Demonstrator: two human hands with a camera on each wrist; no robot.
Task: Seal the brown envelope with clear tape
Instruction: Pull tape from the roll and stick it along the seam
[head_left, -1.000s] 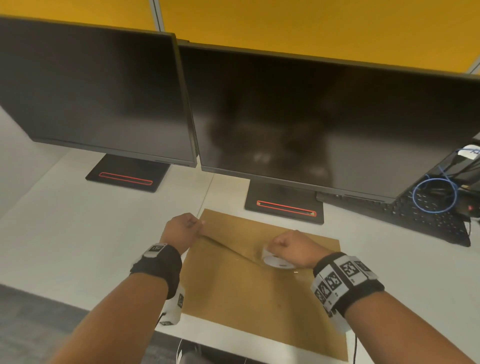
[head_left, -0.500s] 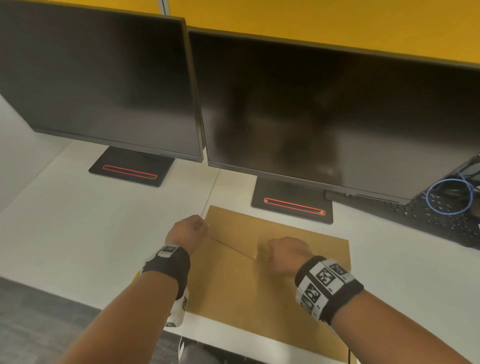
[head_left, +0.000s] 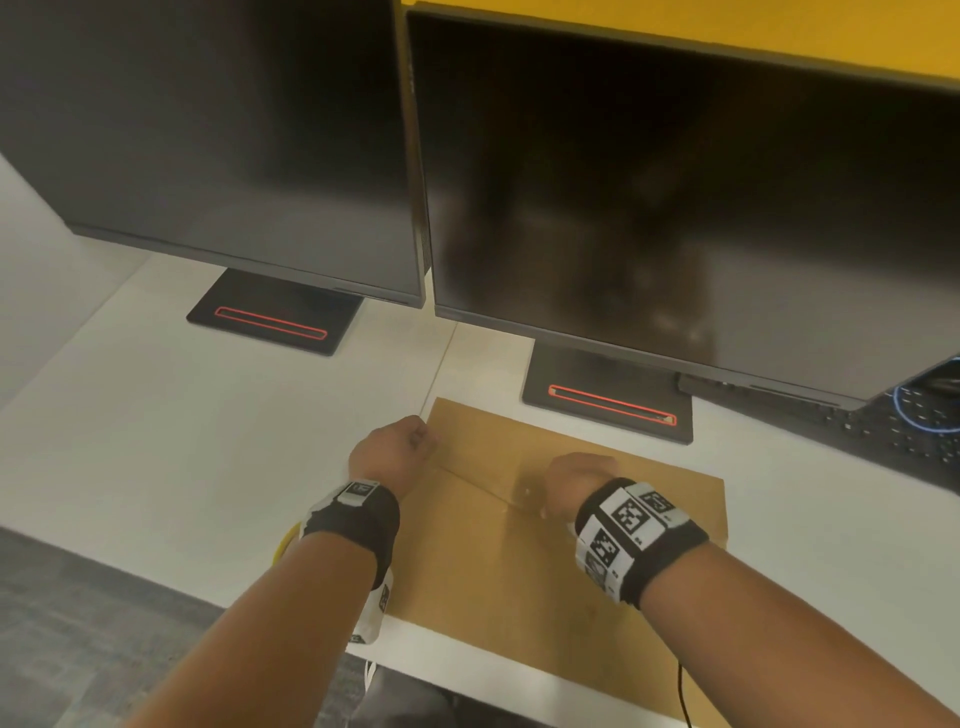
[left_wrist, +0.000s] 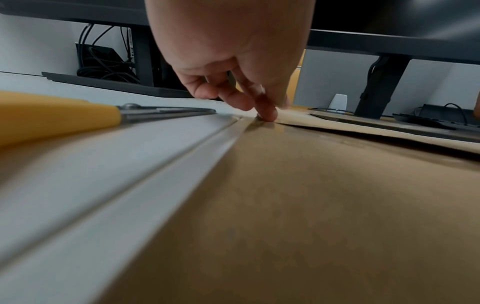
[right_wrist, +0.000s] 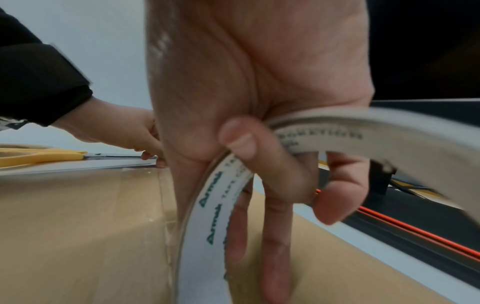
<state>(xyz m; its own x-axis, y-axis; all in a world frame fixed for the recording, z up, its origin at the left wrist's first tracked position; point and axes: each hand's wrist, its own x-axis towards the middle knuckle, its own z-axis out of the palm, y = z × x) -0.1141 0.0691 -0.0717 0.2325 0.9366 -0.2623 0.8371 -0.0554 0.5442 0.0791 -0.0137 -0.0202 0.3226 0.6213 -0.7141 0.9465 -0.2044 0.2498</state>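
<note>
Brown envelope (head_left: 524, 566) lay flat on desk (head_left: 156, 441), flap down, contents unseen. L hand (head_left: 392, 452) fingertips pinned clear tape (right_wrist: 145, 181) end at envelope's edge; R hand (head_left: 574, 486) gripped tape roll (right_wrist: 207, 236). Scissors (left_wrist: 78, 115) beside.

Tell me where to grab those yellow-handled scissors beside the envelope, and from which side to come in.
Probably take the scissors by the yellow handles, coming from the near-left side. They lie flat on the desk to the left of the envelope, blades closed and pointing away, toward the left hand pressing the tape end. The right hand grips the tape roll, so the left hand would have to let go first.
</note>
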